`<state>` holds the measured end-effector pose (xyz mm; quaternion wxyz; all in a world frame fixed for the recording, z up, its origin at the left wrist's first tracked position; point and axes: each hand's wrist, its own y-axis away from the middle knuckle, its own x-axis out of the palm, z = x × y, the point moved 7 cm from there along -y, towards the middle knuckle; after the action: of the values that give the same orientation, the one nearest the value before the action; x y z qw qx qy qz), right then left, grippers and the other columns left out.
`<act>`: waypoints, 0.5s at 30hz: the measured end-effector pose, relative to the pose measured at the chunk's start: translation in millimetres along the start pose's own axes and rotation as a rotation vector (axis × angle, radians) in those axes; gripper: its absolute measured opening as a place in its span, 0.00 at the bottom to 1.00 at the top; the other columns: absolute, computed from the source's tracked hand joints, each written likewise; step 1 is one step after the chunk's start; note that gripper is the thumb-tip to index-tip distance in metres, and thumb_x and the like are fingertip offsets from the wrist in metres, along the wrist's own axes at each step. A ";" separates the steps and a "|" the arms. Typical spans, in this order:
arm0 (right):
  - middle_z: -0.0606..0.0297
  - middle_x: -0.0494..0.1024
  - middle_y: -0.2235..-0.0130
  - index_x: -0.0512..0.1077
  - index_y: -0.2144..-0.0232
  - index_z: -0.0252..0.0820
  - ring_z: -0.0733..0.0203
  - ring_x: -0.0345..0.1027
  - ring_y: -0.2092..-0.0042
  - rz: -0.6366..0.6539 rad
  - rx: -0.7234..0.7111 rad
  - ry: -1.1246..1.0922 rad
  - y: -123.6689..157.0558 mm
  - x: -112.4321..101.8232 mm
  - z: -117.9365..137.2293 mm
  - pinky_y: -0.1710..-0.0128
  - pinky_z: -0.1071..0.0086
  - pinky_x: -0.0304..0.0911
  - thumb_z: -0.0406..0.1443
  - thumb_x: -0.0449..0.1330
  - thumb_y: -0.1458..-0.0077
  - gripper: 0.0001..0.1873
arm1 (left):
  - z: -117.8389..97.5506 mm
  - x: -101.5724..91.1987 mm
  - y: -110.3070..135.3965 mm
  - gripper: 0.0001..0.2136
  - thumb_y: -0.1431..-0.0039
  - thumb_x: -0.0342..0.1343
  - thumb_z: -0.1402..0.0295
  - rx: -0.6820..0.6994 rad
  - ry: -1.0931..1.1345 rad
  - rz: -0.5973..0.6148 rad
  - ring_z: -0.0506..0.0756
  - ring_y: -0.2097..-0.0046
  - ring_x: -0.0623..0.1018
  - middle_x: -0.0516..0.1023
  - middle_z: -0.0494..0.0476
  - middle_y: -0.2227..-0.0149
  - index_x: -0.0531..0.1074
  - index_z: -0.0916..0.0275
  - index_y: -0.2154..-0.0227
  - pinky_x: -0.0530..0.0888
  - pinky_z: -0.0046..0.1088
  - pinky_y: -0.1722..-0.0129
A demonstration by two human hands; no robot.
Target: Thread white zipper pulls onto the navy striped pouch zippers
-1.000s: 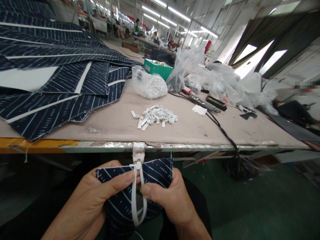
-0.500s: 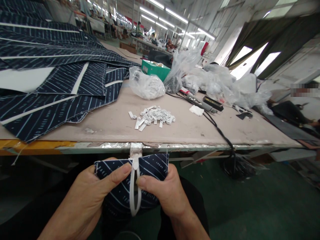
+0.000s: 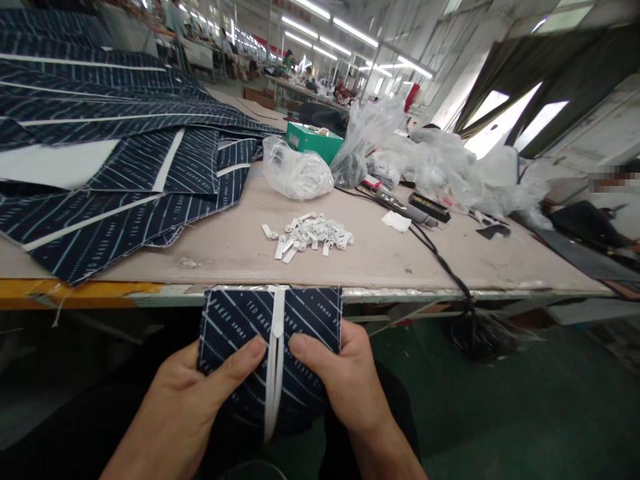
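My left hand (image 3: 200, 387) and my right hand (image 3: 345, 380) hold a navy printed fabric piece (image 3: 235, 327) with a white zipper (image 3: 274, 373) down its middle, just below the table's front edge (image 3: 425, 293). Each thumb presses the cloth beside the zipper, left and right of it. The zipper's top reaches the fabric's upper edge at the table rim, and its two white tapes lie close together. On the table above lies a small heap of white zipper sliders (image 3: 310, 235).
Stacked navy striped fabric panels (image 3: 115, 153) cover the table's left. A clear bag of white parts (image 3: 297, 173), a green box (image 3: 313, 140), crumpled plastic bags (image 3: 440, 167) and a black cable (image 3: 445, 263) lie further back and right. Green floor lies to the right.
The fabric piece rose to the table edge and spread flatter. The zipper's open loop of tapes has drawn together into a near-straight line between my thumbs.
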<state>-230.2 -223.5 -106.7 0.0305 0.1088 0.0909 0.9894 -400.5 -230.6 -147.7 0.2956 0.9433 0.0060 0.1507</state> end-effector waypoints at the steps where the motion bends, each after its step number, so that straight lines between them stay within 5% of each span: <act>1: 0.67 0.78 0.72 0.80 0.73 0.39 0.64 0.66 0.71 -0.029 -0.044 0.055 -6.2 0.4 8.8 0.68 0.68 0.67 0.42 0.72 0.51 0.12 | -15.5 1.9 -3.5 0.23 0.62 0.78 0.46 0.086 -0.084 -0.025 0.66 0.71 0.87 0.89 0.55 0.71 0.85 0.58 0.68 0.86 0.39 0.70; 5: 0.69 0.75 0.75 0.78 0.74 0.40 0.61 0.66 0.71 -0.133 -0.256 0.323 -30.2 1.7 47.1 0.69 0.67 0.66 0.40 0.69 0.48 0.09 | -86.6 14.6 -3.4 0.14 0.49 0.71 0.55 0.593 -0.498 -0.190 0.58 0.72 0.84 0.86 0.50 0.77 0.80 0.57 0.81 0.76 0.22 0.78; 7: 0.69 0.74 0.75 0.78 0.73 0.41 0.60 0.67 0.70 -0.113 -0.296 0.386 -36.5 5.0 56.7 0.69 0.67 0.66 0.40 0.68 0.47 0.09 | -98.7 19.7 -3.4 0.13 0.48 0.69 0.57 0.669 -0.550 -0.199 0.56 0.72 0.83 0.86 0.49 0.77 0.80 0.56 0.82 0.74 0.21 0.79; 11: 0.69 0.73 0.74 0.74 0.75 0.41 0.62 0.66 0.69 -0.002 -0.226 0.301 -26.2 6.4 46.3 0.69 0.69 0.66 0.40 0.67 0.47 0.10 | -71.0 13.3 -2.3 0.14 0.51 0.72 0.52 0.457 -0.392 -0.133 0.57 0.74 0.83 0.88 0.51 0.75 0.83 0.58 0.78 0.77 0.23 0.77; 15: 0.70 0.72 0.77 0.76 0.76 0.43 0.63 0.65 0.75 0.140 -0.093 0.228 -5.1 -3.0 5.0 0.73 0.69 0.65 0.42 0.69 0.50 0.11 | -23.5 -6.5 14.2 0.20 0.62 0.78 0.46 0.233 -0.209 -0.013 0.65 0.69 0.87 0.90 0.56 0.73 0.85 0.58 0.78 0.83 0.31 0.72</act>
<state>-226.0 -217.8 -103.5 -0.0442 0.0000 0.0398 0.9982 -414.5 -230.0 -123.3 0.1843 0.9817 -0.0015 0.0481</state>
